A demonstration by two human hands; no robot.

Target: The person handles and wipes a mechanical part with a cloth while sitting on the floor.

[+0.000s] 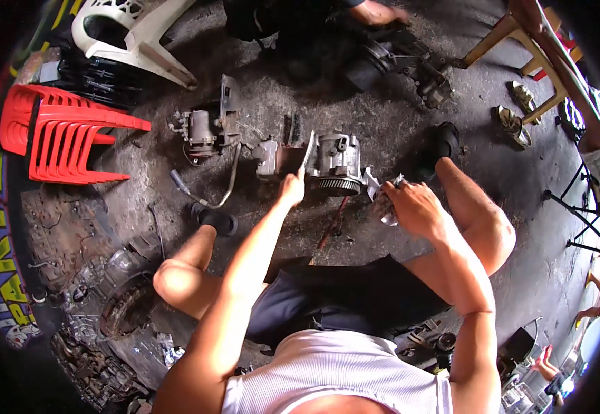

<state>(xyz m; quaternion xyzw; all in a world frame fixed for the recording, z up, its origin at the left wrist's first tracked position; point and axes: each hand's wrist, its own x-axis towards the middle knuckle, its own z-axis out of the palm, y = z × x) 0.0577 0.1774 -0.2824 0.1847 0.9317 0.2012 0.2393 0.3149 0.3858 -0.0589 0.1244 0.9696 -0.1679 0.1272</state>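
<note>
A grey metal pump (336, 155) with a toothed gear (339, 188) at its near end sits on the floor between my feet. My left hand (291, 190) is closed round the near end of a thin, flat metal bar (310, 149), which points away from me along the pump's left side. To the right of the gear, my right hand (414, 207) is closed on a pale, silvery, crumpled-looking thing (384, 207). A light flat piece (370, 183) juts from it toward the gear. The fingers hide part of it, so its kind is unclear.
Left of the pump lie a boxy metal part (267, 159), a compressor-like unit (202, 131) and a bent pipe (229, 181). Stacked red chairs (72, 131) and a white chair (141, 41) stand farther left. Another person's hand (381, 12) is near a dark machine part (417, 65).
</note>
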